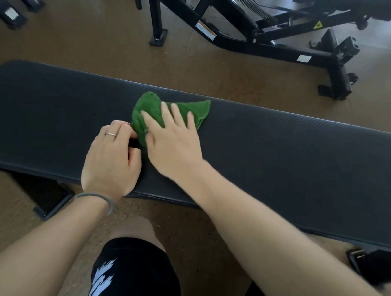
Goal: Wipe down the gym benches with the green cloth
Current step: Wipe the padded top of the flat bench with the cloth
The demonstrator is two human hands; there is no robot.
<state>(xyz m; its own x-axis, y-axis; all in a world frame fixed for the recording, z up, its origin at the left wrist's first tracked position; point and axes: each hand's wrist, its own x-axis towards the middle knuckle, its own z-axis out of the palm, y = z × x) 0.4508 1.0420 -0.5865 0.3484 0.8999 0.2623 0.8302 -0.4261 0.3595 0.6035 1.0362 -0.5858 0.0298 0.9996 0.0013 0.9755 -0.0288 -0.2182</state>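
I see the bench (281,153) running its long axis from left to right across the view, slightly tilted down toward the right. The green cloth (151,109) lies crumpled on the bench pad near its far edge, its longer side along the bench, one corner pointing right. My right hand (174,144) presses flat on the cloth, fingers straight. My left hand (111,158), just left of it, pinches the cloth's near-left edge. Beyond the bench stands a black frame (254,37) with a yellow warning sticker (318,25); its label text is unreadable.
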